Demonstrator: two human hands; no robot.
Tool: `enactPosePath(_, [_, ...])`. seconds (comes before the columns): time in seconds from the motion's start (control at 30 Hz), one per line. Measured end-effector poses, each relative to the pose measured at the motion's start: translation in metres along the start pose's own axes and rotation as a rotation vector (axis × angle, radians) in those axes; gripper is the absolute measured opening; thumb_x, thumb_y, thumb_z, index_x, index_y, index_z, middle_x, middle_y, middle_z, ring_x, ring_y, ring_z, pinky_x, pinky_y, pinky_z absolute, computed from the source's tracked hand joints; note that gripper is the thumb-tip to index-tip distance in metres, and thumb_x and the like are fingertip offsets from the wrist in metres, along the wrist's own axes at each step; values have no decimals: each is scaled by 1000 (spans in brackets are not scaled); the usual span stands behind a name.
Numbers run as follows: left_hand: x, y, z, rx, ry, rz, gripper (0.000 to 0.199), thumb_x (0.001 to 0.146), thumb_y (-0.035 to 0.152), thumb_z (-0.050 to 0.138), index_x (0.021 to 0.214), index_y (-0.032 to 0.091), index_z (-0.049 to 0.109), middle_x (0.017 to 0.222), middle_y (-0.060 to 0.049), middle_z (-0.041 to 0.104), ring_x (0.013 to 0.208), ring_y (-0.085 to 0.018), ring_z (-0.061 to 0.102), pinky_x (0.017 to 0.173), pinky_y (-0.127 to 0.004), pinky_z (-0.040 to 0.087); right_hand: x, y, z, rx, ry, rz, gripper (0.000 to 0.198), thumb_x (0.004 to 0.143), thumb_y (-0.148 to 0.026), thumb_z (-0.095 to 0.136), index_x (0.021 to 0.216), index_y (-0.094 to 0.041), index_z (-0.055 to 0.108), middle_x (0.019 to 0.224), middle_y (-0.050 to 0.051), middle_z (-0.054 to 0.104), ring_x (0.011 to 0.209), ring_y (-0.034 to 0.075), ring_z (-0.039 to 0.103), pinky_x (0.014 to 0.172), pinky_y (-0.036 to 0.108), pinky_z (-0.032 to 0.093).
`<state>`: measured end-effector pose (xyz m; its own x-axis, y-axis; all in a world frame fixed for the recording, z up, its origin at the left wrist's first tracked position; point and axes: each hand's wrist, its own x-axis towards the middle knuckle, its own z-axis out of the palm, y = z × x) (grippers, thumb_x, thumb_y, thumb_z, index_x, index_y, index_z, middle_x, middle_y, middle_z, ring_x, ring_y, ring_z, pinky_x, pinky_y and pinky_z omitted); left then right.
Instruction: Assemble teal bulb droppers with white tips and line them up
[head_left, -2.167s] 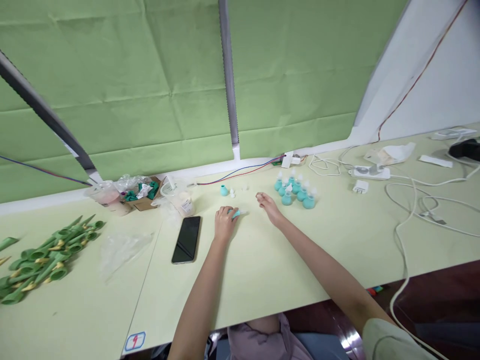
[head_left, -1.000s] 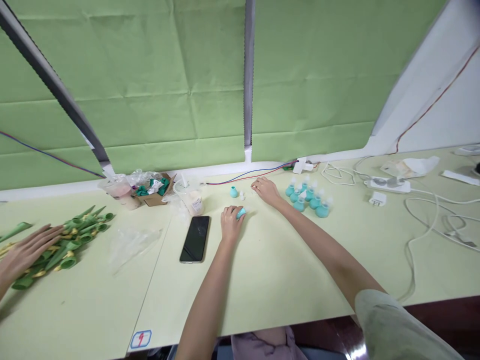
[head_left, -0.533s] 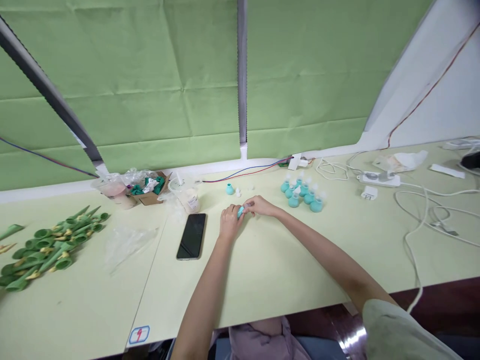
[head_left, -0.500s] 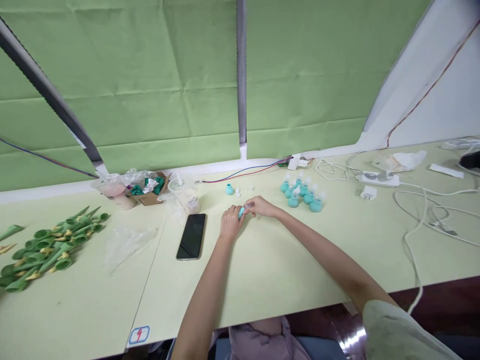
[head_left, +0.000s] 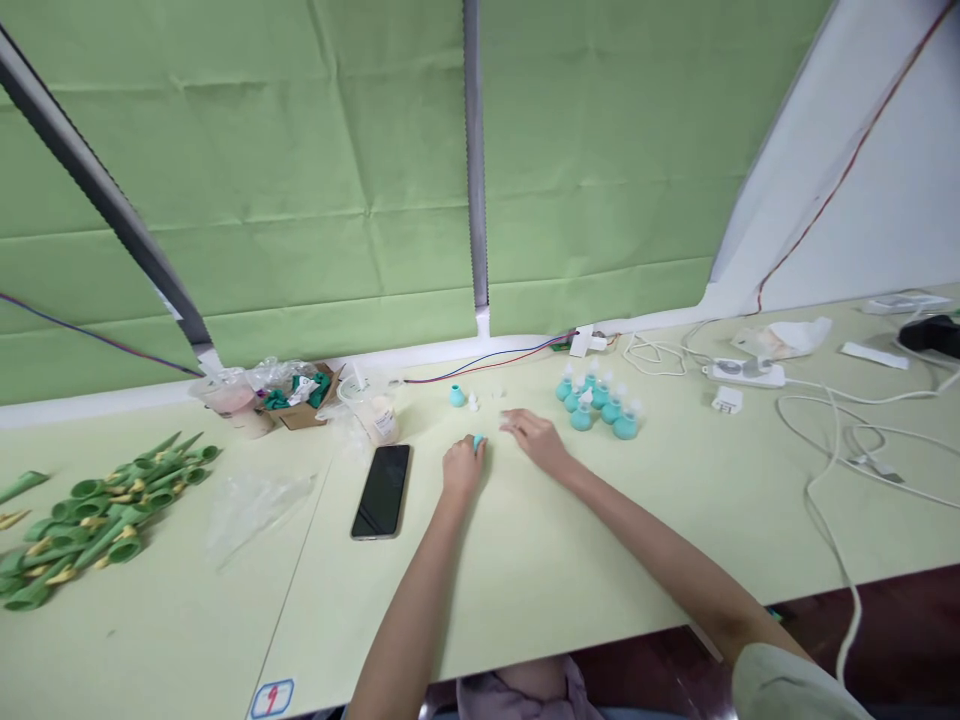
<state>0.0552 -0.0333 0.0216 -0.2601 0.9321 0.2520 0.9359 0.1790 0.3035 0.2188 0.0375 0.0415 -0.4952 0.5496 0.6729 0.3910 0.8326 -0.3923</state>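
My left hand (head_left: 463, 466) is closed around a small teal squeeze bottle (head_left: 478, 441), and only its top end shows. To the right, my right hand (head_left: 534, 440) pinches a small clear cap (head_left: 503, 421), apart from the bottle. Beyond the hands stand another teal bottle (head_left: 457, 397) without a cap and a small white nozzle piece (head_left: 473, 403). A faint clear piece (head_left: 498, 393) lies beside them. Right of my right hand is a cluster of several teal bottles with white tops and clear caps (head_left: 598, 401).
A black phone (head_left: 382, 492) lies left of my left hand. Behind it are a plastic cup (head_left: 376, 412), a cardboard box (head_left: 301, 413) and another cup (head_left: 241, 402). Green trumpet-shaped pieces (head_left: 97, 520) lie far left. White cables and a power strip (head_left: 744, 373) occupy the right side.
My right hand has drawn away to the right from the left hand, carrying the clear cap off the bottle. My left hand keeps the bottle. The camera view has shifted slightly.
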Motion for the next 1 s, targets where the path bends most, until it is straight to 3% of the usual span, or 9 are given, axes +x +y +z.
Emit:
enactPosePath(0.1, [4,-13,-3,-83,133,-154,38,88,45,32,92,17,57,79,-9,64,74,-20,60,61,-26,35,17,18,-21,16,125,91,26,88,-32,42,108,-22,56,103,8,58,97,20,55,84,34,45])
enactPosePath(0.23, [6,-20,-6,-201,249,-175,34,86,45,37,97,19,55,87,-7,64,77,-18,58,62,-25,33,38,37,-30,97,-6,143,27,88,-31,41,109,-22,56,99,7,54,86,17,56,76,31,47])
enactPosePath(0.4, [4,-17,-5,-247,254,-143,30,86,44,39,98,20,54,90,-5,64,80,-17,58,64,-25,33,50,51,-5,109,-167,134,28,88,-20,36,103,-21,59,93,6,55,86,16,54,81,31,43])
enactPosePath(0.57, [4,-16,-6,-239,241,-134,30,86,44,38,98,20,53,92,-5,63,83,-18,58,67,-25,35,62,65,17,-51,-279,119,37,75,-5,45,109,-16,53,102,8,55,89,15,53,79,27,41])
enactPosePath(0.77, [4,-15,-6,-259,240,-68,29,86,41,38,100,20,51,96,-5,61,88,-18,57,72,-28,39,74,71,22,-191,-369,123,25,71,-5,51,91,-16,61,92,5,60,78,14,55,71,25,38])
enactPosePath(1.0, [4,-15,-4,-279,265,44,28,85,28,38,111,20,44,101,-6,54,98,-18,51,78,-30,43,71,72,27,-300,-389,131,26,74,-11,53,98,-19,60,98,6,64,91,20,55,82,33,28])
